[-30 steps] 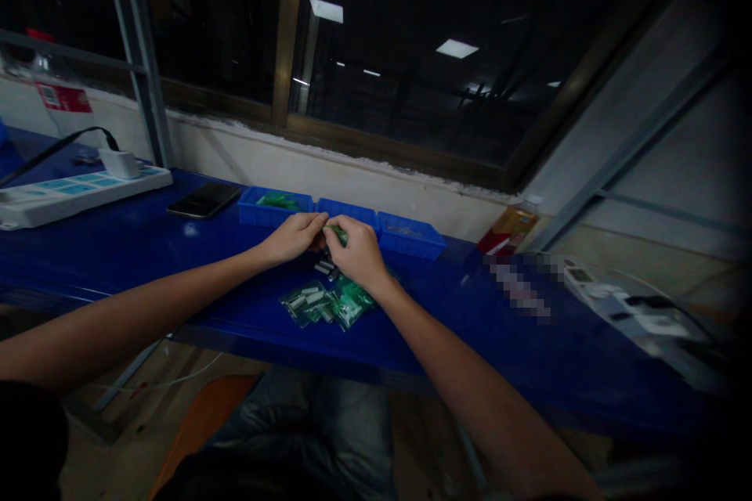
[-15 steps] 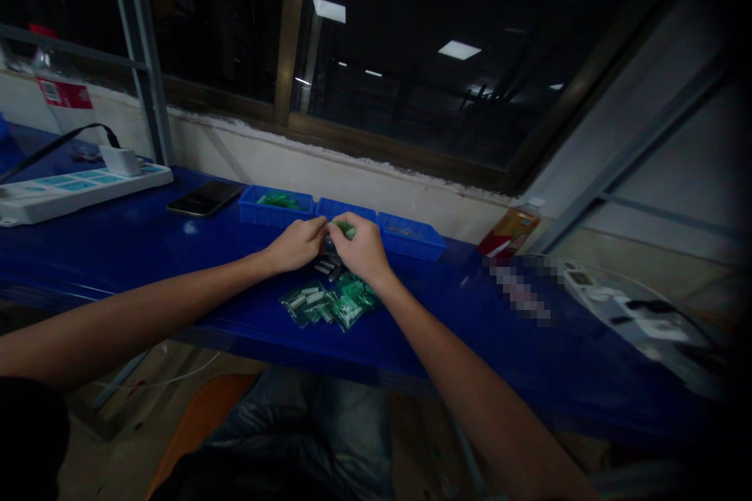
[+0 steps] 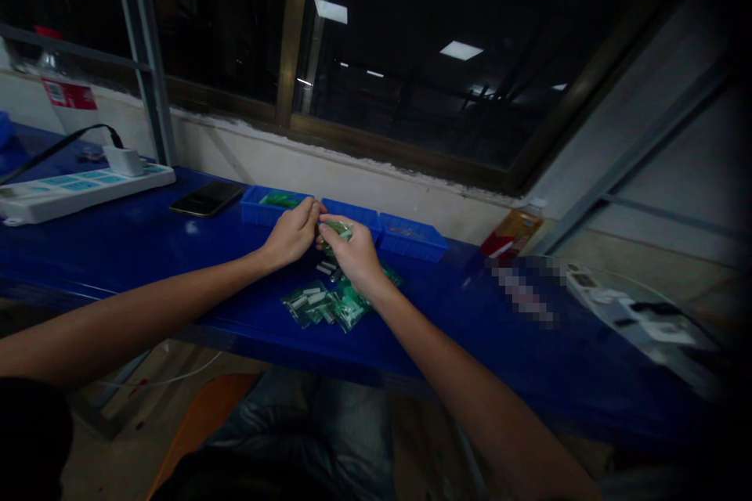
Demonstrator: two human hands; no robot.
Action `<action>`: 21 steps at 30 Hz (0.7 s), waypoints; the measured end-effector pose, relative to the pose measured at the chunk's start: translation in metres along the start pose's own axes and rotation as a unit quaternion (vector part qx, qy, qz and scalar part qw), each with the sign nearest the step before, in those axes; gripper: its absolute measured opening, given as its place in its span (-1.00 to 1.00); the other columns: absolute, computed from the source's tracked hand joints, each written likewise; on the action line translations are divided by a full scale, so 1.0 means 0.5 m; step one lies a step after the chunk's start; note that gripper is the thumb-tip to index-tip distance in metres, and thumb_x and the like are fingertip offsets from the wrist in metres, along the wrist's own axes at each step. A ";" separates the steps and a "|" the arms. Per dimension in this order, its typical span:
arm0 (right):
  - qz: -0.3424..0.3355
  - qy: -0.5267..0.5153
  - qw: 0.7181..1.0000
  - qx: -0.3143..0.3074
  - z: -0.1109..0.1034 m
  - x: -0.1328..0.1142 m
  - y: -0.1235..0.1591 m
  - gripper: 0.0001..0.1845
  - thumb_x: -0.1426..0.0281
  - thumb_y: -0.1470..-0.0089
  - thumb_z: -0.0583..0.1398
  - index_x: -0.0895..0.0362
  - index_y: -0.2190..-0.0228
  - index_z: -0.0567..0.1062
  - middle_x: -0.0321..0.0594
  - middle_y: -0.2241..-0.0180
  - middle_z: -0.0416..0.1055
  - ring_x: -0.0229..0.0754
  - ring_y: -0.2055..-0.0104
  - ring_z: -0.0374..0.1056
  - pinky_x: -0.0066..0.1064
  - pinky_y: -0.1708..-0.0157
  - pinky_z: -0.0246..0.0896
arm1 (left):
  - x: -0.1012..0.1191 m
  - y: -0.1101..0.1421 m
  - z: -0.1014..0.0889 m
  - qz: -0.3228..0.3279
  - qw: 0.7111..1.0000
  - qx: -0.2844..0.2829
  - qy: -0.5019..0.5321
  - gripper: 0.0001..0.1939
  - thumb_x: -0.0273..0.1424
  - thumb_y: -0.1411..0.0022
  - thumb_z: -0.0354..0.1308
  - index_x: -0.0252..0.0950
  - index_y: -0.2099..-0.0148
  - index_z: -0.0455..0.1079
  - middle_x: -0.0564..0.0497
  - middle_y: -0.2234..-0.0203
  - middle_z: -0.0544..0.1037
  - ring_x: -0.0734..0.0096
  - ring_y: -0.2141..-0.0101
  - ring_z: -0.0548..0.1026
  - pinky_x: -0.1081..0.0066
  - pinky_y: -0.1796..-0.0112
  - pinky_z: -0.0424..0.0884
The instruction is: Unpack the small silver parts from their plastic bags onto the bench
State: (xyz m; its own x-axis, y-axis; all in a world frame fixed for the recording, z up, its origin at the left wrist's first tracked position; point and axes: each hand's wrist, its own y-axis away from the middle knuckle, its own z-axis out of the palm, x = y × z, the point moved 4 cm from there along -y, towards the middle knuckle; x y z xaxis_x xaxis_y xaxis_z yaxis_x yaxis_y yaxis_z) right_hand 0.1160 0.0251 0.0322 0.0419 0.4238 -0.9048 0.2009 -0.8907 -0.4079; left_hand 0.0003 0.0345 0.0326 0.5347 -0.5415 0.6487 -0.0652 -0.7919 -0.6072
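My right hand (image 3: 354,254) is closed on a small clear green-tinted plastic bag (image 3: 341,230), its thumb lying across the front. Close against it, my left hand (image 3: 292,235) has its fingers pinched together at the bag's left edge. What sits inside the bag is too blurred to tell. Below the hands, a few small metallic cylinders (image 3: 325,268) lie on the blue table (image 3: 235,297). Nearer to me is a pile of similar green-tinted bags (image 3: 311,302), some with pale pieces showing inside; my right wrist partly covers it.
Blue bins (image 3: 413,239) stand along the wall, the left one with green bags (image 3: 279,199). A phone (image 3: 207,198), a white power strip (image 3: 88,192) and a bottle (image 3: 69,94) are to the left. A red-and-tan carton (image 3: 512,233) and a pale device (image 3: 640,321) are to the right.
My hands have shifted slightly left, and the left hand has turned upward. More of the bag in my right hand now shows.
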 end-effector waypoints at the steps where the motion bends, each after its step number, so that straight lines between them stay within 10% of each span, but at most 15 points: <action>1: -0.003 0.001 1.000 0.005 -0.002 0.001 -0.002 -0.77 0.35 0.12 0.19 0.16 0.34 0.47 -0.29 0.54 0.43 -0.30 0.53 0.33 -0.44 0.46 0.30 | 0.003 0.001 0.001 0.006 1.000 -0.008 0.001 -0.67 -0.24 -0.31 -0.28 -0.27 0.24 0.26 0.07 0.57 0.40 0.42 0.50 0.40 0.47 0.44 0.22; 9: -0.076 0.124 0.989 0.011 -0.010 -0.014 0.005 -0.82 0.35 0.05 0.13 0.14 0.36 0.46 -0.24 0.45 0.46 -0.26 0.47 0.36 -0.42 0.42 0.29 | 0.018 -0.002 0.000 0.015 0.999 -0.025 0.037 -0.68 -0.26 -0.28 -0.21 -0.27 0.47 0.13 0.09 0.64 0.28 0.48 0.57 0.29 0.48 0.50 0.18; 21: -0.239 0.396 0.885 -0.050 0.009 -0.040 0.028 -0.79 0.50 0.01 0.03 0.11 0.35 0.43 -0.20 0.32 0.47 -0.18 0.25 0.37 -0.40 0.22 0.20 | -0.009 -0.012 0.015 -0.097 0.967 -0.071 0.226 -0.60 -0.15 -0.22 -0.11 -0.30 0.56 0.13 0.13 0.71 0.17 0.54 0.64 0.15 0.48 0.56 0.11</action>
State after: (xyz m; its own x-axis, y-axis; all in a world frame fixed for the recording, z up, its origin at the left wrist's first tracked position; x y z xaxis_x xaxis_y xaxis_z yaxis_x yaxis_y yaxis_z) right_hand 0.1138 0.0038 0.0439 0.5936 0.7661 -0.2462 0.4643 -0.5760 -0.6728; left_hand 0.0047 0.0441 0.0298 0.1285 -0.4223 0.8973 -0.1329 -0.9040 -0.4064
